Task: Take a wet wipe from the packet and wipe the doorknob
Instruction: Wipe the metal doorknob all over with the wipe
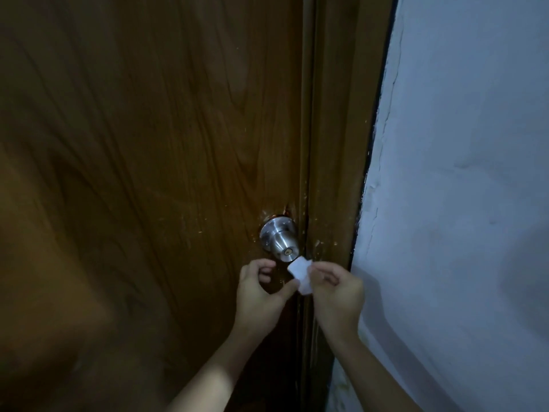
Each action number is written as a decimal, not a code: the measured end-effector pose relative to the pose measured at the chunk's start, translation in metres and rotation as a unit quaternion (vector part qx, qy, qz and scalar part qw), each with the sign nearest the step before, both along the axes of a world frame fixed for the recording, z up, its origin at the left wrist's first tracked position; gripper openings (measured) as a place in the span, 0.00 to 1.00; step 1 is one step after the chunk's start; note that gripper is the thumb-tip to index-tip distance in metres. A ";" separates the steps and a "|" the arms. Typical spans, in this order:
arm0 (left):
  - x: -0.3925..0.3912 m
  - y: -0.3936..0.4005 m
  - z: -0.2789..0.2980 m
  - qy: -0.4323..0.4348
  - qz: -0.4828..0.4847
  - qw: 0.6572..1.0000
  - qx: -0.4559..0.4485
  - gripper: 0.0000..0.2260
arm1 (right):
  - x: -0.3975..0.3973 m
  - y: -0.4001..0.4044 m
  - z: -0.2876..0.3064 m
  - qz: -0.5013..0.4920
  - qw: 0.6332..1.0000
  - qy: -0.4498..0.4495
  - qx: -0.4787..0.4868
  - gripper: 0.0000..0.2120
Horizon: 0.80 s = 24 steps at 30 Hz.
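White wet wipe (300,274) pinched between right hand (335,289) fingers and left hand (261,289) thumb.

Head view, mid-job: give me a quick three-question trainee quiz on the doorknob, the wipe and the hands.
1. True or false: the wet wipe is already pressed flat over the face of the doorknob.
2. Which hand pinches the wipe from the wall side? A) left hand B) right hand C) neither
3. Fill in: the silver knob sits on a brown wooden ____, close to its frame.

Key:
1. False. The wipe is held just below and to the right of the knob, between both hands.
2. B
3. door
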<state>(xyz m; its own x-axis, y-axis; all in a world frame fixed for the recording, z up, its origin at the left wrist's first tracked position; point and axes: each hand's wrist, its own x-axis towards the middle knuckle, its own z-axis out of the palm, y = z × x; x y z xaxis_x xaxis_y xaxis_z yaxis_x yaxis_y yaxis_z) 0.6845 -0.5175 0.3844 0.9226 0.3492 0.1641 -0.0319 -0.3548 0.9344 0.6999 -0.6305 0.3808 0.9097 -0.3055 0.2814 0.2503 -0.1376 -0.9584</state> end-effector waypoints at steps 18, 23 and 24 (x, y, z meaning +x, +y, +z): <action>0.006 0.016 0.020 -0.132 -0.054 0.942 0.304 0.23 | 0.009 0.034 0.013 -0.002 0.996 -0.045 -0.081 0.17; 0.018 0.017 0.030 -0.159 -0.007 0.942 0.296 0.14 | 0.012 0.016 0.003 0.055 0.991 -0.022 -0.117 0.11; 0.022 0.016 0.032 -0.159 0.005 0.943 0.294 0.13 | 0.012 0.011 0.002 0.044 0.991 -0.031 -0.126 0.10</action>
